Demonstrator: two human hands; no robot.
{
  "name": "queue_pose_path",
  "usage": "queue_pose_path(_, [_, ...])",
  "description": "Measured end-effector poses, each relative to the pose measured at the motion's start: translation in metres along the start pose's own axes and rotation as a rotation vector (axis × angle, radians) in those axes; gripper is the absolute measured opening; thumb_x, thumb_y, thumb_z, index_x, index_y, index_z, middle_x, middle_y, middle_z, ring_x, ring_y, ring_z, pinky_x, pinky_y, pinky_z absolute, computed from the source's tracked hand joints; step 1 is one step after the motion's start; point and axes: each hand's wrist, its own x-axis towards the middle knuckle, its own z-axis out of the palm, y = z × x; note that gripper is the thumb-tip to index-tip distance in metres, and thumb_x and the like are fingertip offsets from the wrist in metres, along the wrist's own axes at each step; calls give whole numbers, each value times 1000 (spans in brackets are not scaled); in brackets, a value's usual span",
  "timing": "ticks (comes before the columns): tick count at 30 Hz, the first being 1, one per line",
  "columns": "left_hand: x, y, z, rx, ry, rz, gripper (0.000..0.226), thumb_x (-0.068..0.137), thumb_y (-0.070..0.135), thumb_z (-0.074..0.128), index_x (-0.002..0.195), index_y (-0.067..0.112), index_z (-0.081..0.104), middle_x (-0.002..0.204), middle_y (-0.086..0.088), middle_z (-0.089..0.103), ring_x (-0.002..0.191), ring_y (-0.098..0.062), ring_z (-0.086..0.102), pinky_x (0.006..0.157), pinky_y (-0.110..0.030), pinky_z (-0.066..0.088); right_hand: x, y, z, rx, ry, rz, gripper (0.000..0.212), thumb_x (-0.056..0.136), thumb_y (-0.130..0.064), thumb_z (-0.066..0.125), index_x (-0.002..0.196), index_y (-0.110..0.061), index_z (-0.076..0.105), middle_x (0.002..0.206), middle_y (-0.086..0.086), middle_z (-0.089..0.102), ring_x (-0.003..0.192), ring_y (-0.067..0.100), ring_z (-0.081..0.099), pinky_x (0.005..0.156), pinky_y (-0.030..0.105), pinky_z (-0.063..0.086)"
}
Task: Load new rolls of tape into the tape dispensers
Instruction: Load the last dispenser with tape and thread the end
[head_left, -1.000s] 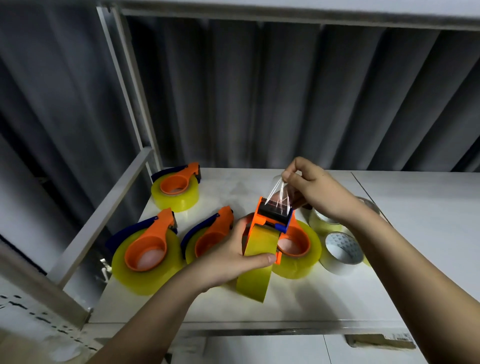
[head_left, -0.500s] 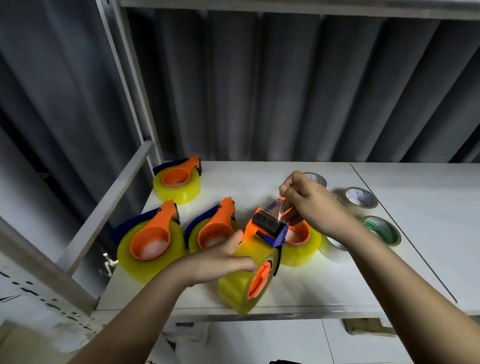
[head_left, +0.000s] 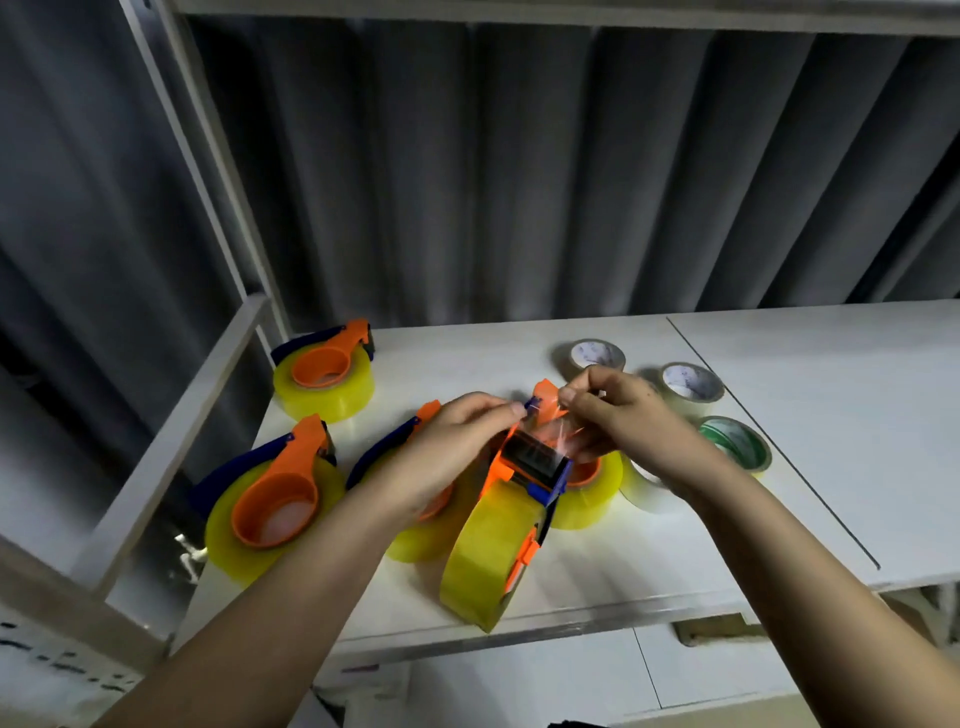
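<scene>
1. The tape dispenser (head_left: 524, 467) I held was orange with blue trim and a black roller.
2. Its tape roll (head_left: 485, 556) was translucent yellow.
3. The loaded dispensers (head_left: 275, 499) on my left showed the same orange, blue and yellow.
4. The table (head_left: 831, 395) was plain white.
5. One spare roll (head_left: 735, 444) looked green; two others (head_left: 691, 382) had white cores with faint print.
6. The curtain (head_left: 519, 171) behind was grey, vertically pleated.

A white table (head_left: 810, 364) stands before grey corrugated wall panels (head_left: 519, 171), framed by pale metal shelving (head_left: 208, 156).

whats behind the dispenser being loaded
Behind the upright dispenser lies another loaded dispenser, partly hidden by it and the right hand. Its top is covered.
</scene>
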Motion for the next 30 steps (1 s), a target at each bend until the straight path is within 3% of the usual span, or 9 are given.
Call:
queue_pose_path(2, [6,7,7,-86,-13,-4,11,91,20,59,87,14,69,89,0,71,79,-7,63,60,-10,42,0,0,-2,26,-9,20,15,98,-16,52,83,-12,51,68,4,63,53,15,65,55,28,52])
queue_pose_path(5, [14,10,12,-118,-6,-33,14,90,19,60,78,16,67,84,-1,69,83,-14,64,71,-18,45,-1,-1,-5,44,-25,27,12,98,-16,52,87,-10,50,73,6,63,56,18,66,59,30,53])
queue_pose_path(9, [22,15,15,-55,-50,-67,17,89,22,58,73,18,63,77,0,62,74,-13,56,69,-23,40,0,-1,-6,48,-40,28,10,98,-16,51,90,-9,51,71,3,68,56,19,66,60,30,53])
queue_pose_path(15, [28,23,17,-7,-113,-95,24,87,21,52,63,19,54,60,6,53,42,0,46,56,-21,35,3,3,-8,88,-60,27,15,97,-18,53,96,-3,52,80,13,71,61,25,68,57,28,54])
queue_pose_path(23, [35,18,19,-16,-96,-161,26,82,24,51,57,20,52,57,7,55,56,-11,48,64,-26,37,-2,9,-4,245,-2,62,26,99,-32,43,86,-10,51,78,16,73,61,24,68,57,28,53])
queue_pose_path(30, [36,15,21,-22,-92,-163,26,81,24,50,55,19,49,57,5,53,58,-14,46,69,-30,36,-5,14,-1,166,112,-1,14,95,-20,55,87,-9,51,81,17,72,58,25,68,54,29,50])
